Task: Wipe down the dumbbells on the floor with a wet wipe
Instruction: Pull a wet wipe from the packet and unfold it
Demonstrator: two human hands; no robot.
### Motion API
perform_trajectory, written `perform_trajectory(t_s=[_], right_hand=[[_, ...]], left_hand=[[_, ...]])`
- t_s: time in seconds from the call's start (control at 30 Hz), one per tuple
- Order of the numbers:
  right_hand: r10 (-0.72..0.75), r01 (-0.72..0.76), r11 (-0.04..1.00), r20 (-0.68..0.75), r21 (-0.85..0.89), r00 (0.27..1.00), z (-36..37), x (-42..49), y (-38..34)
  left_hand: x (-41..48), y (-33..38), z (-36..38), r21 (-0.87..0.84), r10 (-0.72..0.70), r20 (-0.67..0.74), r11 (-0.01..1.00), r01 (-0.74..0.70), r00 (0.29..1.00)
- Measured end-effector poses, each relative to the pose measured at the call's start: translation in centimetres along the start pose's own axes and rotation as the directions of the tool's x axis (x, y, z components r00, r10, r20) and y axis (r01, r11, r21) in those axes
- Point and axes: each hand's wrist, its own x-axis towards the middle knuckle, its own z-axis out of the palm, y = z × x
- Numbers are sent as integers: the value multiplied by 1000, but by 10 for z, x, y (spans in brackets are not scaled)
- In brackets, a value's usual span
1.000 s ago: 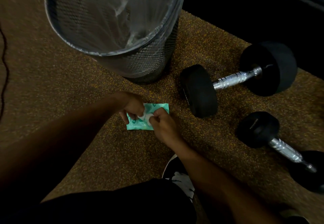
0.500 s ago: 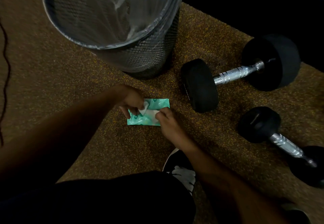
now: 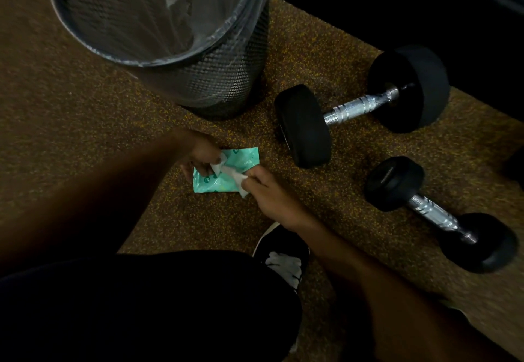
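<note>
Crouched on the speckled floor (image 3: 85, 112), the person's left hand (image 3: 200, 153) holds the green wipe packet (image 3: 245, 157) down, fingers curled on its edge. The right hand (image 3: 269, 191) pinches a white wet wipe (image 3: 234, 176) stretched from the packet's opening. Both dumbbells, the larger dumbbell (image 3: 360, 106) and the smaller dumbbell (image 3: 433, 213), lie untouched to the right, beside the mesh bin (image 3: 221, 89).

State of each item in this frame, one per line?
wipe pack: on the floor, open, held by left hand
wet wipe: partly pulled out, pinched by right hand
larger dumbbell: lying on floor, untouched
smaller dumbbell: lying on floor, untouched
bin: upright, lined with clear bag
</note>
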Motion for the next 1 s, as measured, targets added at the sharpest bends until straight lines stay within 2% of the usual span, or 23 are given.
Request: perform_trajectory(t_s=[0.13,0.2,0.3,0.37,0.43,0.5,0.57,0.67,0.77,0.9,1.0], right_hand=[[57,-24,948,-96,317,994,-16,-14,-17],[94,-46,935,-120,351,988,-31,-24,-18],[113,-74,951,-115,300,987,-58,-45,-20],[104,-66,963,-134,260,986,-78,-63,-22],[75,-28,973,-200,231,977,-97,-82,-27],[58,-6,979,-247,204,967,-114,-103,-34],[29,22,984,-275,179,961,-128,-121,-43],[-50,108,982,-339,156,940,-149,-157,-70],[-138,234,954,-418,187,898,-175,-202,-106],[-208,360,898,-476,253,855,-209,-275,-145],[-225,397,878,-503,266,834,-225,-319,-150]], left_hand=[[2,-2,4,84,38,-71,996,-32,997],[-1,-4,6,115,75,-81,991,-65,994],[-21,1,9,292,69,-48,955,-53,996],[-45,14,14,470,-2,-3,882,3,1000],[-72,37,17,675,-17,8,738,7,1000],[-106,67,23,788,46,30,613,-52,999],[-142,97,29,790,215,107,574,-214,971],[-203,138,37,686,550,140,545,-481,823],[-266,169,49,728,770,16,429,-535,638],[-321,192,74,595,904,-89,385,-706,418],[-342,203,99,500,931,-160,363,-786,328]])
